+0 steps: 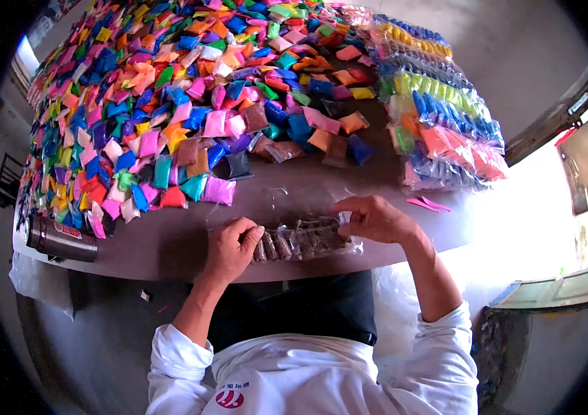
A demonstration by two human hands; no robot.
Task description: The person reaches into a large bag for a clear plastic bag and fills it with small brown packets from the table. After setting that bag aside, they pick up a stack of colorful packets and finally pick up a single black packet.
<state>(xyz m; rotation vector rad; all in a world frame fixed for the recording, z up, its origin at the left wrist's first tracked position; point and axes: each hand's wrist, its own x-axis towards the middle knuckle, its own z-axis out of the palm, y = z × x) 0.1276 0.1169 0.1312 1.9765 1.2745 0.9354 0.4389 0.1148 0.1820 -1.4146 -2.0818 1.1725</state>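
The person sat at a dark brown table [169,238] and held a long clear bag [305,241] with both hands, at the near edge of the table, directly in front of the body. The bag lay flat on the table top and it held a row of brown packets [283,245] side by side. The left hand [229,247] was closed on the left end of the bag, with the fingers curled over it and the thumb pressed from the near side. The right hand [375,218] gripped the right end, where the plastic looked crumpled and open. Beyond the hands, on the far and left part of the table, there was a very big pile of small packets [169,104] in many colours: pink, blue, orange, yellow, green, purple and brown. On the far right a stack of filled bags [446,131] was lying, each with packets of one colour in a row. Two small pink pieces [427,204] rested just right of the right hand. A metal flask [62,239] lay on its side at the near left edge; it had a red label, but the writing was too small to read. The person wore a white shirt [308,377] with a red round emblem [229,398] and some tiny characters above it, which I could not read.
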